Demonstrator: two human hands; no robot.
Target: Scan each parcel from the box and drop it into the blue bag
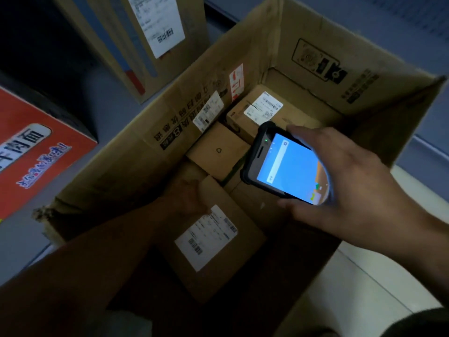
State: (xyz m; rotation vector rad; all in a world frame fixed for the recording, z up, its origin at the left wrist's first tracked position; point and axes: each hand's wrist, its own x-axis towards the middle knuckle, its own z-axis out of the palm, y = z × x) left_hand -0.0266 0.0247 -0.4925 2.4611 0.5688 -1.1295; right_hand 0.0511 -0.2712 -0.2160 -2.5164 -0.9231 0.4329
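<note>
Left hand on near parcel, right hand holding scanner over box

Left fingers curl on the far-left edge of the near parcel, though it is dim. Right fingers are clamped round the scanner, screen up. The parcel lies low in the box with its label face up and its long axis running roughly near to far. The label sits near-left of the scanner, and the left hand is the nearer one. Likely next: lift the parcel and aim the scanner. The blue bag is not in view.
</note>
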